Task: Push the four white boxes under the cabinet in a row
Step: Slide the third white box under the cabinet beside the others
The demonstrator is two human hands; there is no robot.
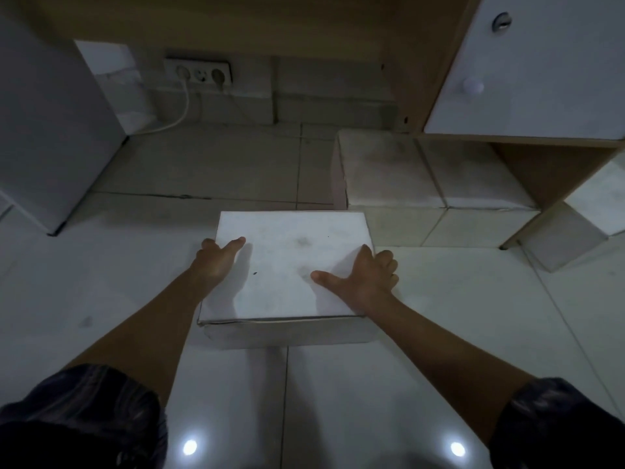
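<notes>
A white cardboard box (287, 262) lies on the tiled floor in the middle of the head view. My left hand (216, 262) clasps its left side, thumb on the lid. My right hand (365, 279) clasps its right side, thumb spread across the lid. Beyond it to the right, two white boxes sit side by side under the wooden cabinet (527, 174): one (382, 170) at the cabinet's left edge, the other (473, 174) further in. Another white box (568, 235) pokes out at the far right behind the cabinet's side panel.
A white appliance (50, 130) stands at the left. A wall socket strip (199, 74) with a white cable is at the back. The cabinet has a white door (541, 69) with a knob. Open floor tiles (216, 164) lie between the appliance and the boxes.
</notes>
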